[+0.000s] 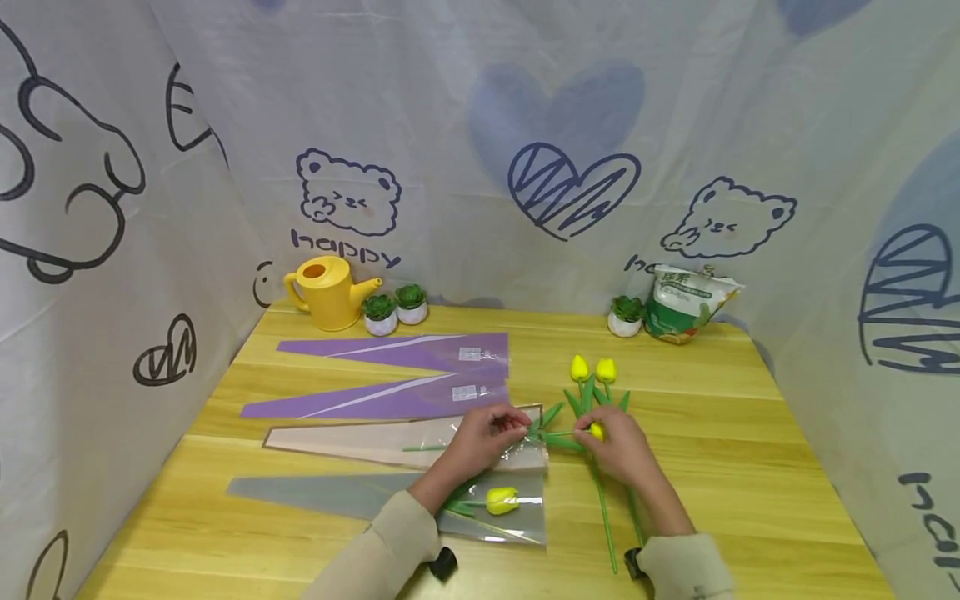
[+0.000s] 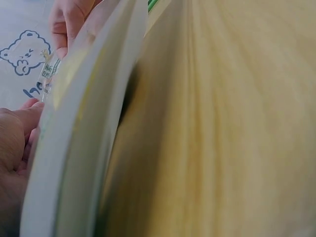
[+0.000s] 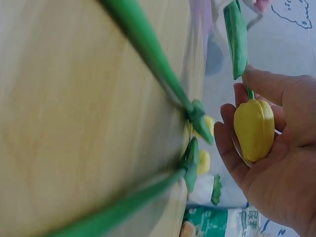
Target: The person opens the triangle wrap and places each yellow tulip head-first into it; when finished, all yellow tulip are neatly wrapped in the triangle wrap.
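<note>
Right hand [image 1: 618, 442], right of centre in the frame: thumb and fingertips pinch the stem of a yellow tulip [image 3: 253, 131] just below its bloom, which sits within the palm. The stem runs left into the pale pink sleeve [image 1: 337, 437] at mid-frame, leaves at its mouth.

Left hand [image 1: 483, 437], at centre: thumb and fingers grip the sleeve's clear end; whether they also hold the stem cannot be determined.

Obstructions: the left forearm crosses the pale pink sleeve and the grey sleeve [image 1: 300, 489] below it. Another tulip [image 1: 502, 501] lies within the grey sleeve's outline, inside or on top not determinable. Blurred film screens part of the left wrist view. The right hand partly covers two loose tulips [image 1: 579, 368], whose blooms point up the frame.

Surroundings: two purple sleeves [image 1: 420, 400] lie above the pale pink one. Upper left, a yellow watering can [image 1: 330, 296] stands beside two potted plants [image 1: 380, 317]; upper right, a third potted plant [image 1: 626, 317] adjoins a green-and-white bag [image 1: 686, 307].
</note>
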`<control>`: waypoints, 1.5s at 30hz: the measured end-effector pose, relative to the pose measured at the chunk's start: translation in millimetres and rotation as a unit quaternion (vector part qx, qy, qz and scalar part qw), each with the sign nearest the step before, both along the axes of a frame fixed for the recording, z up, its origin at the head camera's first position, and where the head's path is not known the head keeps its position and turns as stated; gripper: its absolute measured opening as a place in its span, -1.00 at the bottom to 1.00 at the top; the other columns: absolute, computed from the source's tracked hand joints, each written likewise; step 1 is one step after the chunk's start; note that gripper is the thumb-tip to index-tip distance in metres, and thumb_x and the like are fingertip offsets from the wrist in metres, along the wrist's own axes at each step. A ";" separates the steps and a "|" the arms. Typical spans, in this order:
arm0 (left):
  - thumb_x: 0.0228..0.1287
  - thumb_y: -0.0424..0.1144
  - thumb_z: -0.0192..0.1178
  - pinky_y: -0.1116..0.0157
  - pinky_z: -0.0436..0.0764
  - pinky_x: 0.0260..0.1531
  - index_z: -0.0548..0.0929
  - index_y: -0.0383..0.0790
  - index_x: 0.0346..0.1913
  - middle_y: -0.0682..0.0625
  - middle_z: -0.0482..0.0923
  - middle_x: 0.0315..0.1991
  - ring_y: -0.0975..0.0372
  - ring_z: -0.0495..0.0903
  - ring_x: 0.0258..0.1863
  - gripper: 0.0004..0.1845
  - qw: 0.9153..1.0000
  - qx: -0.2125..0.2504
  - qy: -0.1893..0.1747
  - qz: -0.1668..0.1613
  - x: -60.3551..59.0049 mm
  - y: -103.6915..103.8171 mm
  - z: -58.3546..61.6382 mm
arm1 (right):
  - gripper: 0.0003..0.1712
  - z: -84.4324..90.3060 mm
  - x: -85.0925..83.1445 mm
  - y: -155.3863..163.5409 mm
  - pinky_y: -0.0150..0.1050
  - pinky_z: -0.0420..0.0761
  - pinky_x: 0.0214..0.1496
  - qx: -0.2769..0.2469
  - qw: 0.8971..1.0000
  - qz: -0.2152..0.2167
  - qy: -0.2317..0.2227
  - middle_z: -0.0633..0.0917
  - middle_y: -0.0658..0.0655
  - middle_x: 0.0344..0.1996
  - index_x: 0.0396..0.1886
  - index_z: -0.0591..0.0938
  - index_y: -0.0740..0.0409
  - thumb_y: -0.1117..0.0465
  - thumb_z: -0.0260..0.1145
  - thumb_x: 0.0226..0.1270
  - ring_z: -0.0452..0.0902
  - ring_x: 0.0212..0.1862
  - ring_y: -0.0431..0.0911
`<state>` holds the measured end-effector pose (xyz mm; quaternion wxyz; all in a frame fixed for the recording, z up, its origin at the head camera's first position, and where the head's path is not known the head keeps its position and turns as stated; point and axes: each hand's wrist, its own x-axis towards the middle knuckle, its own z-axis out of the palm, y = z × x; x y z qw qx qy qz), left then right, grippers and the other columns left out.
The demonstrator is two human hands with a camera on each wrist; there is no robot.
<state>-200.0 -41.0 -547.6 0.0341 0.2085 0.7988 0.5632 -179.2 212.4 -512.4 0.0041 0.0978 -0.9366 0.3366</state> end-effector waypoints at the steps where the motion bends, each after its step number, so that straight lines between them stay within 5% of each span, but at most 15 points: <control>1: 0.37 -0.33 0.37 0.44 0.60 -0.25 0.79 -0.18 -0.10 0.02 0.74 -0.27 0.39 0.58 -0.31 -0.90 1.000 0.000 0.000 0.000 -0.1 0.2 0.0 | -0.95 -0.3 0.0 -2.1 0.21 0.57 0.20 -0.001 1.000 0.000 0.001 0.73 0.23 -0.04 -0.26 0.75 0.10 0.23 0.42 0.40 0.62 0.12 0.20; 29: 0.38 -0.33 0.36 0.41 0.62 -0.23 0.78 -0.18 -0.07 0.01 0.74 -0.28 0.38 0.58 -0.31 -0.88 1.000 -0.002 0.030 -0.006 -0.6 3.1 -3.3 | -0.95 -6.9 -3.6 -36.2 0.09 0.59 0.19 -0.020 1.000 0.015 0.005 0.75 0.09 -0.21 -0.34 0.75 0.10 0.28 0.49 0.32 0.65 0.01 0.07; 39: 0.39 -0.31 0.36 0.42 0.60 -0.25 0.79 -0.12 -0.08 0.06 0.72 -0.29 0.36 0.58 -0.31 -0.88 1.000 -0.002 0.017 -0.008 -0.2 2.7 -6.2 | -0.67 -4.8 -1.5 -4.0 0.09 0.62 0.24 -0.093 0.992 0.007 -0.090 0.71 0.18 0.09 0.14 0.67 0.19 0.13 0.35 0.51 0.63 0.19 0.14; 45: 0.40 -0.31 0.35 0.42 0.60 -0.26 0.79 -0.10 -0.08 0.07 0.72 -0.29 0.35 0.57 -0.31 -0.89 1.000 -0.002 0.018 -0.007 -0.7 1.5 -6.2 | -0.61 -1.7 1.5 11.2 -0.07 0.67 0.12 -0.134 0.983 -0.011 -0.128 0.71 0.17 0.12 0.23 0.64 0.18 0.08 0.27 0.57 0.64 0.11 0.05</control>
